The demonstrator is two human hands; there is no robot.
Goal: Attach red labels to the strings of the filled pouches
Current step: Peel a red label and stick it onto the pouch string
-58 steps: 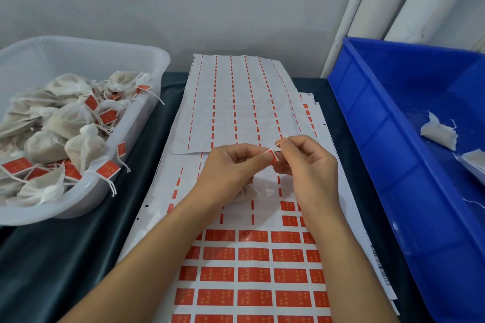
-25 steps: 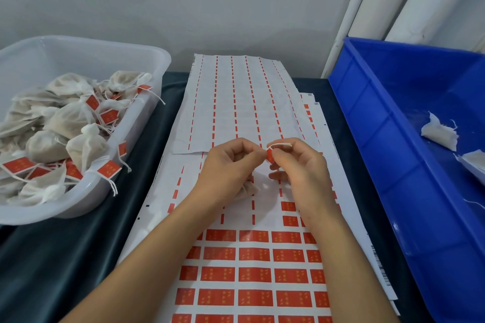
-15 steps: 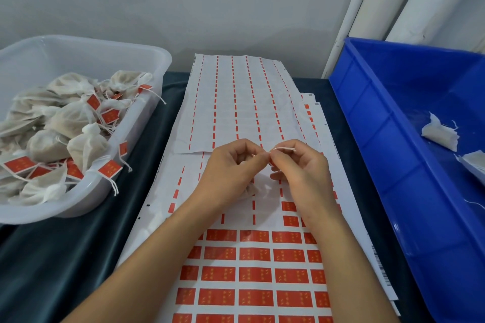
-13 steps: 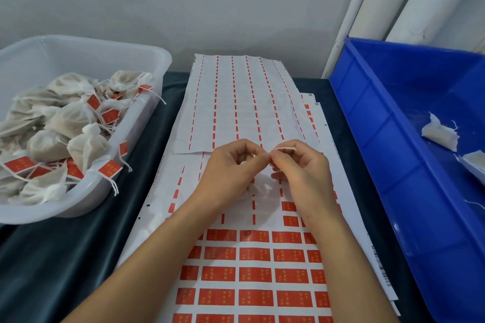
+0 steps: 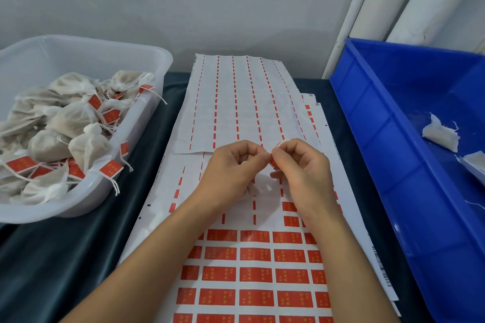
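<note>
Dark cloth covers the bench (image 5: pixel 78 257). Well left of the hands, a clear tub (image 5: pixel 86 191) holds labelled pouches (image 5: pixel 70 120). Over the label sheets (image 5: pixel 252 275), the left hand (image 5: pixel 231 168) and right hand (image 5: pixel 301 168) meet fingertip to fingertip, both curled, pinching a small red label (image 5: pixel 273 162); a white pouch (image 5: pixel 252 189) hangs just beneath them. Right of the hands stands a blue crate (image 5: pixel 393 152).

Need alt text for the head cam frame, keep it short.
Two hands meet over a label sheet, the left hand and right hand pinching a red label between them, a pouch under the left. A clear tub of labelled pouches sits left, a blue bin right.
</note>
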